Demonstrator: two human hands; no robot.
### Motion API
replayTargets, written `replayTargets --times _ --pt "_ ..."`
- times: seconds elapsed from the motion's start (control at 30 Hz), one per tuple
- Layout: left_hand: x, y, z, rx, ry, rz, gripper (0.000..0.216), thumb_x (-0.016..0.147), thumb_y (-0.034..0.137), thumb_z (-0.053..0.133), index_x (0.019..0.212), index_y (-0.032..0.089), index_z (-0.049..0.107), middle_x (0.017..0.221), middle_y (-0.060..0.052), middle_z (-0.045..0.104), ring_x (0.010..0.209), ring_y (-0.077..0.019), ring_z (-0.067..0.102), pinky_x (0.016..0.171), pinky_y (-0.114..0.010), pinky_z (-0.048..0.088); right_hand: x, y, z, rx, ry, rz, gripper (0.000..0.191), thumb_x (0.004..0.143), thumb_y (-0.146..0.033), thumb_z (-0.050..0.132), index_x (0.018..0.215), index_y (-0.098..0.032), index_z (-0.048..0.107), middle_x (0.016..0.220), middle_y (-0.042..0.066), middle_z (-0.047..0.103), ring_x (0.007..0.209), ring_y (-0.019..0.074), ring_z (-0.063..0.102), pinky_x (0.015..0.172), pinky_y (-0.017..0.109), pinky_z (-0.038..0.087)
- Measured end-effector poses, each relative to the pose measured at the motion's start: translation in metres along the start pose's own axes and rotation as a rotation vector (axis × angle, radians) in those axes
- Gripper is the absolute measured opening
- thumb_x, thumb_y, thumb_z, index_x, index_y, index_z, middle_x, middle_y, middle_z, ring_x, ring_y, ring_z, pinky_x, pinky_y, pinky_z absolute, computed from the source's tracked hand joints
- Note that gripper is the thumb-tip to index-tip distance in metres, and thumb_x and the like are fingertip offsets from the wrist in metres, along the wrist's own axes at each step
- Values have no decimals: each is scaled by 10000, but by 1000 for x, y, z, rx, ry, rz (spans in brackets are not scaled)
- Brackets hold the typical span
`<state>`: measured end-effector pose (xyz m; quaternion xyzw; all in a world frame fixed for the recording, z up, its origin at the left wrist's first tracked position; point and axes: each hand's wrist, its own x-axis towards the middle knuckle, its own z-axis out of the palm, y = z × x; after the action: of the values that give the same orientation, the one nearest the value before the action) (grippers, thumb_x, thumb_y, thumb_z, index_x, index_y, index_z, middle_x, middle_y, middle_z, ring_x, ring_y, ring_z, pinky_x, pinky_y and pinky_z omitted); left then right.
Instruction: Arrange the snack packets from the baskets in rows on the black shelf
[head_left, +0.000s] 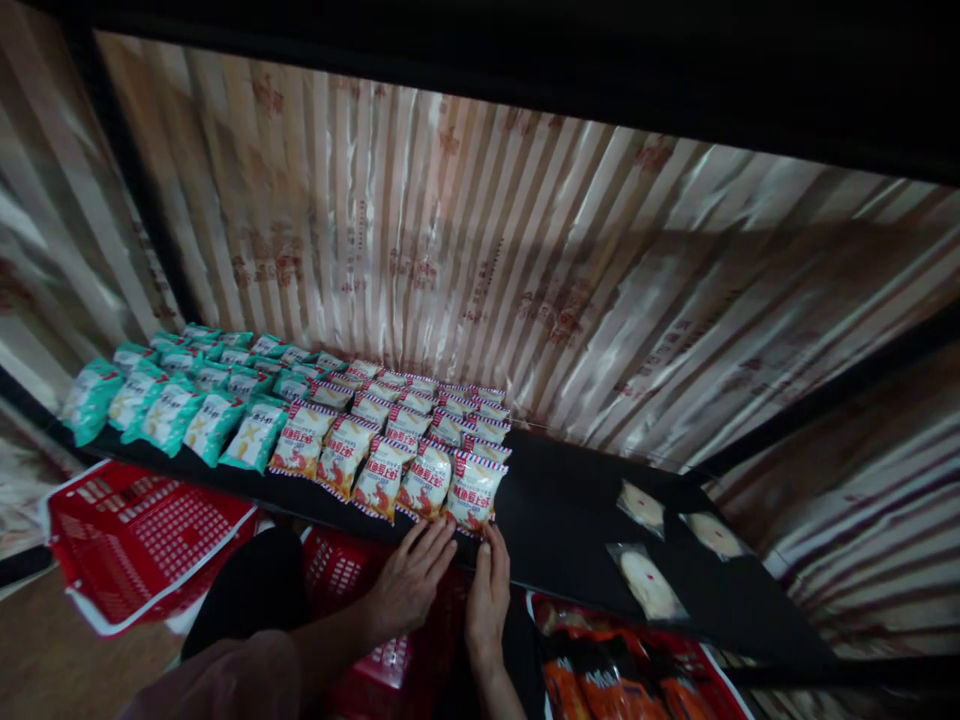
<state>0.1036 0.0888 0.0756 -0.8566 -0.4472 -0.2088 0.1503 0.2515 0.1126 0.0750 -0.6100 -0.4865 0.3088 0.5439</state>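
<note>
Both hands rest at the front edge of the black shelf (570, 520), on the nearest red-and-white snack packets with blue striped borders (471, 490). The left hand (409, 580) lies with its fingers spread flat against the lower edge of one packet, pinching nothing. The right hand (487, 590) has its fingers pressed together and upright, tips touching the bottom corner of the last packet in the row; it grips nothing either.

To do this squaring-up well, it looks wise to nudge the packets lightly from below so they stay overlapped and level with their neighbours, without pushing the rows behind them out of line.

The packets hang just at the shelf lip, so a downward pull could tip them off. To the left the rows of teal-and-white snack packets (172, 415) fill the shelf. To the right lies bare black surface, with three clear-wrapped round pale cakes (649, 585) well apart. Below, red plastic baskets (135, 545) crowd the floor.
</note>
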Motion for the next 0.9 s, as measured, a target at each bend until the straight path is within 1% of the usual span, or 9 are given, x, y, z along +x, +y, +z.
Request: replayTargets --times 0.07,0.2,0.3,0.37,0.43,0.53,0.67,0.9 --pt "-9 -4 -2 -7 -8 -31 550 829 142 426 1376 118 376 1508 -108 268 1406 -236 184 1143 -422 146 -9 1 2 -18 -20 -28 598 827 -589 400 1221 -162 543 1359 130 492 1277 257 427 1079 419 304" --pt "-20 -11 -6 29 7 -126 557 827 149 427 1382 132 371 1499 -91 298 1401 -220 206 1141 -397 156 -21 2 5 -31 -27 -24 594 824 -595 398 1186 -155 567 1347 144 501 1271 278 434 1081 454 298" --pt "-27 -14 -7 85 77 -286 524 831 159 423 1354 117 414 1469 -109 355 1387 -225 246 1124 -390 197 -29 -2 7 -42 -57 -41 600 823 -606 394 1181 -158 570 1346 146 502 1273 276 432 1091 458 283" --pt "-33 -14 -4 111 127 -400 499 832 155 416 1326 91 446 1448 -139 381 1382 -240 258 1107 -399 231 -34 -6 10 -49 -96 -63 573 826 -599 400 1159 -173 589 1333 136 519 1263 271 444 1081 450 301" --pt "-38 -15 -1 106 154 -459 489 831 151 409 1313 82 458 1443 -152 385 1382 -248 256 1094 -411 256 -39 -10 15 -49 -140 -88 547 828 -588 410 1133 -180 609 1311 132 543 1243 270 467 1063 446 329" --pt "-44 -19 3 81 163 -475 483 829 147 410 1304 88 466 1443 -154 384 1380 -252 260 1085 -421 276 -45 -15 24 -49 -190 -109 546 836 -579 405 1133 -170 612 1304 140 549 1234 265 478 1060 444 335" --pt "-46 -27 4 71 162 -446 470 835 155 407 1298 104 474 1430 -145 406 1367 -250 290 1078 -424 294 -51 -19 34 -42 -221 -89 548 837 -584 398 1121 -171 620 1310 142 545 1240 254 477 1061 437 341" --pt "-46 -28 5 105 158 -424 496 820 114 387 1310 101 460 1421 -148 419 1373 -251 279 1072 -427 309 -55 -19 30 -38 -198 -87 466 841 -551 431 1075 -210 649 1273 112 582 1208 248 510 1042 444 368"
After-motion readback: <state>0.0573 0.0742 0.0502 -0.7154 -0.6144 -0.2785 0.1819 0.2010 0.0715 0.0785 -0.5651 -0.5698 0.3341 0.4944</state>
